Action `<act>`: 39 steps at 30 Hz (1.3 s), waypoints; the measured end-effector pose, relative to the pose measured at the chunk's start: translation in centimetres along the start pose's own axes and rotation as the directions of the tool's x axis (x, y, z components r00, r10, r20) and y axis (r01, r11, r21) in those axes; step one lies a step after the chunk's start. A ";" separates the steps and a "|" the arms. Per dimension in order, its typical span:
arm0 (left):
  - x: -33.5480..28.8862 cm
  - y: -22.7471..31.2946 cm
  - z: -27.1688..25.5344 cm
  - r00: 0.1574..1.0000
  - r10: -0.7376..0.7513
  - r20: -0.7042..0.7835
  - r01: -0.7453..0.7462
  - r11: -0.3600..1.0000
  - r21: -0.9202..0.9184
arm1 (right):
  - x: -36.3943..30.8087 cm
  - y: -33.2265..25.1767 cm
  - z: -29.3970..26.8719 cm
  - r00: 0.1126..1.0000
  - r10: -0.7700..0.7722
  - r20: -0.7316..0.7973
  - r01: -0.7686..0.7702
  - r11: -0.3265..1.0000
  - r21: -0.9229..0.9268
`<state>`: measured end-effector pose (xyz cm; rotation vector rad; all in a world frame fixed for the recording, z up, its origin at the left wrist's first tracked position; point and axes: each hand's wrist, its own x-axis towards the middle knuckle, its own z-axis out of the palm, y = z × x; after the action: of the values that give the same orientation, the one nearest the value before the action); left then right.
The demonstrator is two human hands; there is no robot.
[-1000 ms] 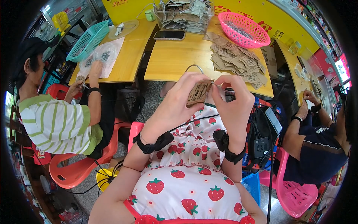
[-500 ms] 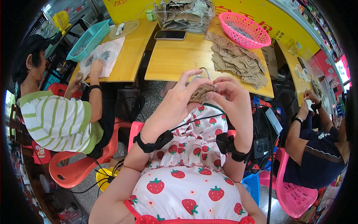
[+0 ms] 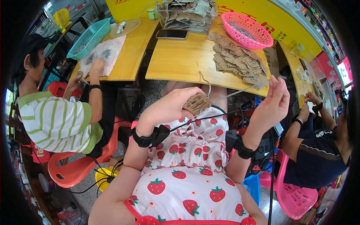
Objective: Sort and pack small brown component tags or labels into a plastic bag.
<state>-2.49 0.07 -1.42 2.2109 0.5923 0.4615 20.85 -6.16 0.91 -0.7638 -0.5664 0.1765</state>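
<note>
Above my lap, my left hand (image 3: 172, 103) grips a small stack of brown cardboard tags (image 3: 197, 104) with dark print facing up. A pale grey cord (image 3: 240, 91) runs from the tags out to the right, and a loose end of it curls up beside the table edge. At that cord's far end my right hand (image 3: 275, 100) is raised, fingertips pinched together on it. Just past my hands, a heap of similar tags (image 3: 240, 62) covers the right part of the yellow table (image 3: 176, 60).
A pink basket (image 3: 247, 30) of grey cords and a clear bin (image 3: 187, 17) full of tags stand at the back, near a phone (image 3: 171, 34). People work on both sides; the left one has a teal basket (image 3: 88, 39). Black cables (image 3: 272, 176) hang at my right.
My right hand has moved away from the tags to the right, drawing the cord out long. My left hand has lowered slightly, still holding the tags.
</note>
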 end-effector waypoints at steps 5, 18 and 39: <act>0.1 0.4 0.0 0.982 -0.127 -0.136 0.104 0.981 -0.164 | -1.9 -0.5 1.5 0.819 -0.033 0.573 0.272 0.902 -0.336; -0.3 2.2 -0.3 0.975 -0.151 -0.165 0.128 0.982 -0.142 | -3.8 0.9 2.2 0.542 0.266 0.797 0.225 0.868 -0.443; 0.1 2.3 0.9 0.967 -0.100 -0.234 0.061 0.984 -0.166 | -4.0 0.4 2.4 0.579 0.289 0.763 0.212 0.850 -0.483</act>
<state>-1.38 -1.78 -0.16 1.9864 0.7453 0.7171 16.20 -5.82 0.37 -1.2449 -1.5599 0.4447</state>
